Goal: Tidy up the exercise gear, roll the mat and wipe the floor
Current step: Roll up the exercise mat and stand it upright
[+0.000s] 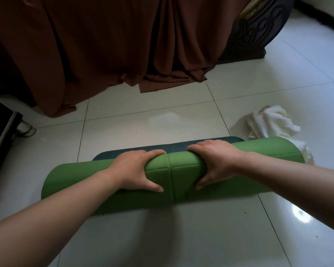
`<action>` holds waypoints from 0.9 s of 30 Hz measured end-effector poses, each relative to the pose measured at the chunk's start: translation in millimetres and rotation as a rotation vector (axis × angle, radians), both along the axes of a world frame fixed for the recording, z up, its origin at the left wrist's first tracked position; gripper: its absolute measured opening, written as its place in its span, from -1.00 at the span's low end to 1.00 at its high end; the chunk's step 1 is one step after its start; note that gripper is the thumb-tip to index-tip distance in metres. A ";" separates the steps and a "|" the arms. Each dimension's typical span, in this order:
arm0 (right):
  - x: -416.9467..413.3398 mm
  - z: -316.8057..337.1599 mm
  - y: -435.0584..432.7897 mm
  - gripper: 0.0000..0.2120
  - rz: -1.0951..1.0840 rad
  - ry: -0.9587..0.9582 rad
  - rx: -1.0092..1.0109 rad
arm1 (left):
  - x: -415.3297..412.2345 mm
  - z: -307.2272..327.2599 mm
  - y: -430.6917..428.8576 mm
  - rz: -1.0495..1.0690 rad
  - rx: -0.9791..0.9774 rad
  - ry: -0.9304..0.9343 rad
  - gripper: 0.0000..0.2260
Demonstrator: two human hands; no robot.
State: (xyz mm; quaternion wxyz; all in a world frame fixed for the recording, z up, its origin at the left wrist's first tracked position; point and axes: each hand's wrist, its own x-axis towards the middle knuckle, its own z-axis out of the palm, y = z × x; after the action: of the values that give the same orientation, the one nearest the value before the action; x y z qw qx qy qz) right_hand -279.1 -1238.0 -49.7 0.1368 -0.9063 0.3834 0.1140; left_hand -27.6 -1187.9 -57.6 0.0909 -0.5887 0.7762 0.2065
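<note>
Two hands (174, 166) around thick, creased green foam mat roll (175, 174).

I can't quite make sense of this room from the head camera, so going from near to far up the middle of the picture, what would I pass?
Bare white tiled floor → rolled green mat, gripped by the left hand and right hand → short unrolled dark strip of mat → more floor → brown cloth hanging down to the tiles.

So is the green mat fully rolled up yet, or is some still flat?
Nearly rolled. The green foam mat is a thick roll under both hands, with only a short dark strip lying flat on the white tiles.
</note>
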 end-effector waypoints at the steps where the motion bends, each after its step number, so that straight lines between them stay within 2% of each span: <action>1: 0.2 -1.4 -2.2 -0.07 -0.012 -0.001 0.025 | 1.1 -2.3 -0.6 0.005 -0.002 0.011 -0.07; 3: -1.0 -3.2 -8.7 0.02 -0.056 -0.020 0.064 | 1.0 -5.8 -0.2 -0.009 -0.054 0.007 -0.11; 7: -7.4 -4.2 -23.5 -0.04 -0.206 -0.126 0.006 | -0.2 -14.0 10.3 0.000 -0.186 -0.042 -0.31; 10: -6.9 -8.6 -21.9 -0.14 -0.247 -0.185 -0.080 | -4.1 -19.9 14.6 0.061 -0.155 -0.087 -0.25; 13: -0.3 -20.9 -10.9 -0.17 -0.145 -0.149 -0.084 | -6.5 -23.1 6.6 0.067 -0.115 -0.115 -0.14; 17: 2.6 -38.1 -20.5 -0.07 -0.111 -0.057 -0.087 | -3.3 -24.0 -13.5 0.083 -0.081 -0.123 -0.26; 20: 6.4 -42.8 -37.7 -0.13 -0.172 -0.056 -0.097 | -4.9 -25.9 -19.3 0.113 -0.130 -0.120 -0.26; 23: 14.7 -43.5 -45.8 -0.32 -0.334 -0.129 -0.114 | -8.4 -32.8 -15.9 0.113 -0.170 -0.140 -0.25; 25: 22.1 -43.4 -43.2 -0.36 -0.306 -0.180 -0.145 | -5.5 -35.1 -20.9 0.116 -0.178 -0.136 -0.28; 27: 28.9 -46.0 -38.7 -0.32 -0.219 -0.182 -0.149 | -1.1 -35.1 -31.3 0.112 -0.172 -0.126 -0.30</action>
State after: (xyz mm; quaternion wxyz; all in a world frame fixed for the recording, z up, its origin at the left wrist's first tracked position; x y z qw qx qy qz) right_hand -250.2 -1276.7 -95.7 0.1150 -0.8732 0.4735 -0.0131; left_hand -28.7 -1219.1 -92.7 0.0768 -0.6487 0.7496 0.1066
